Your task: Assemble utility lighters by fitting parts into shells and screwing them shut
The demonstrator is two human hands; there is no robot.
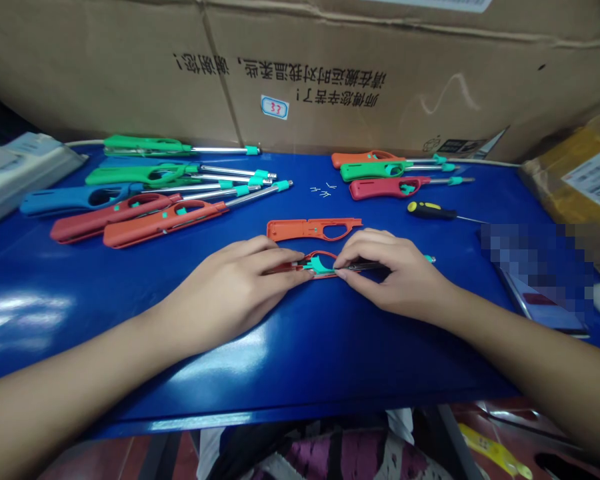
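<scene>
An opened orange stick lighter lies on the table between my hands, its teal trigger (321, 265) exposed inside the handle. My left hand (247, 280) is closed on the handle's left end, with thumb and fingertips beside the trigger. My right hand (397, 267) pinches at the lighter where handle meets barrel. Its fingers cover most of that part, and a teal tip shows beyond them. Just behind lies a loose orange handle half (290, 230), its inner side facing up. Several tiny screws (323, 192) are scattered farther back.
Stick lighters lie grouped at the back left, including a blue one (75, 200), and at the back right, including a red one (383, 188). A yellow-black screwdriver (433, 211) and a phone (545, 310) are at right. A large cardboard box (310, 127) walls the back.
</scene>
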